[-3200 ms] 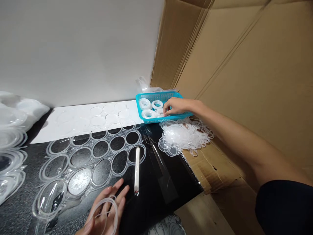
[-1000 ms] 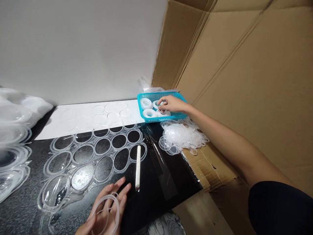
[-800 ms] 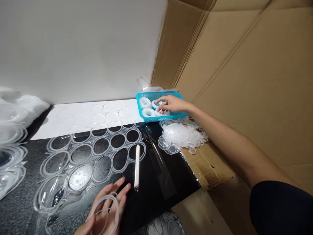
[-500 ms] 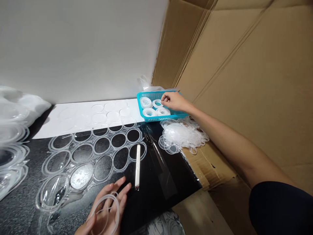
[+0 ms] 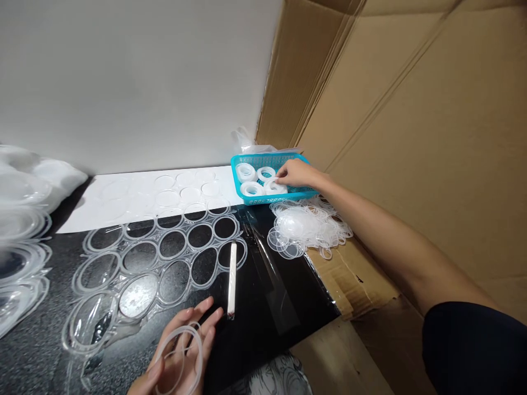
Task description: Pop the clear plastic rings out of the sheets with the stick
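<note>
In the head view my left hand (image 5: 185, 345) is at the bottom, palm up, with its fingers curled around a few translucent plastic rings (image 5: 200, 359). My right hand (image 5: 297, 173) reaches into a turquoise plastic basket (image 5: 272, 198). Its thumb and fingertips are pinched at a white ring (image 5: 275, 185) on the front right stack; how many rings they grip is hard to see. Three other stacks of rings (image 5: 252, 189) stand in the basket. A transparent sheet with round cutouts (image 5: 173, 263) lies on the black tabletop to the left.
A thin white stick (image 5: 232, 282) rests right of the sheet. Loose clear discs and rings (image 5: 304, 225) are heaped before the basket. Stacked ring sheets (image 5: 20, 269) and a white bag (image 5: 45, 178) occupy the left. Cardboard (image 5: 411, 109) walls the right side.
My right hand has moved slightly down and toward me, from above the back stack to the front right stack. My left hand stays almost still with its rings.
</note>
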### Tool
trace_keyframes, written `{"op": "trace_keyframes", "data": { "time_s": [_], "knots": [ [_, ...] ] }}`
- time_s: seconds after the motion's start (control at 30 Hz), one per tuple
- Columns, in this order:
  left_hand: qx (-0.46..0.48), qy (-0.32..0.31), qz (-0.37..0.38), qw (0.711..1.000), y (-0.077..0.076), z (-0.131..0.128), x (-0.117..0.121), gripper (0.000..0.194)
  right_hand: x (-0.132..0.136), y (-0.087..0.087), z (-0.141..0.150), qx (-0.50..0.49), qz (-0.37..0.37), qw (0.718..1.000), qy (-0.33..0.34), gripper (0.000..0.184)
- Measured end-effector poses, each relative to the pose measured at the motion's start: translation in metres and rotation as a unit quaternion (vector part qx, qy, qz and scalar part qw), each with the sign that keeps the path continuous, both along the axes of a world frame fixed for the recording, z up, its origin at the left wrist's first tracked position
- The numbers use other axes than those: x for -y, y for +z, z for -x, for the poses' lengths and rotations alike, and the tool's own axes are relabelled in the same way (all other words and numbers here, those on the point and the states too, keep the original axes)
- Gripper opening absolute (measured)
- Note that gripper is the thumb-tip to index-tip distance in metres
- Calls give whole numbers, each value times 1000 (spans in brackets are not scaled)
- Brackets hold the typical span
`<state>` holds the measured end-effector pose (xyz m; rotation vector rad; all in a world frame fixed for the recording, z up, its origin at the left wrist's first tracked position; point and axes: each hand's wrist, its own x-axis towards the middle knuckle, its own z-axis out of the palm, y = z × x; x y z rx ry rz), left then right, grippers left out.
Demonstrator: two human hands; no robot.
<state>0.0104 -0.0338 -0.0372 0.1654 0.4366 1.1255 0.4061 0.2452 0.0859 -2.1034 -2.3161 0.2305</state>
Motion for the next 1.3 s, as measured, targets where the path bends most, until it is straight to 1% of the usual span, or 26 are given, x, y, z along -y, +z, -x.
{"op": "trace_keyframes", "data": {
  "time_s": [0.13,0.2,0.27,0.4,0.53,0.63,0.73,0.83,1.0,1.13,1.2,1.3],
  "knots": [
    [14,9,3,1000,-19,1,1,40,7,5,-3,-11,-12,1000,-6,21],
    [14,14,3,1000,-24,2,2,40,10,4,-4,-7,-21,1000,-4,22],
    [20,6,-5,1000,-26,3,3,42,11,2,-5,5,-27,1000,-3,21],
    [44,-16,-40,998,-25,3,3,47,8,-4,-7,11,-25,1000,-11,19],
    [51,-7,-59,997,-20,0,2,48,1,-6,-2,8,-9,1000,-13,19],
    [33,-2,-55,998,-17,-2,0,47,-4,-5,4,13,8,1000,-19,17],
    [23,-3,-33,999,-16,-2,-1,44,-4,-4,7,18,5,1000,-20,17],
    [21,0,-18,1000,-17,-1,-1,41,-2,-3,8,20,-16,1000,-15,17],
    [-3,26,-1,1000,-17,-4,1,37,8,5,5,13,-34,999,-25,16],
    [2,24,-5,1000,-18,-5,1,37,16,12,0,3,-43,998,-37,17],
    [10,18,-15,1000,-19,-5,1,38,18,12,-4,8,-41,998,-47,15],
    [18,8,-17,1000,-18,-3,0,38,19,8,-7,19,-27,998,-62,12]
  ]
}}
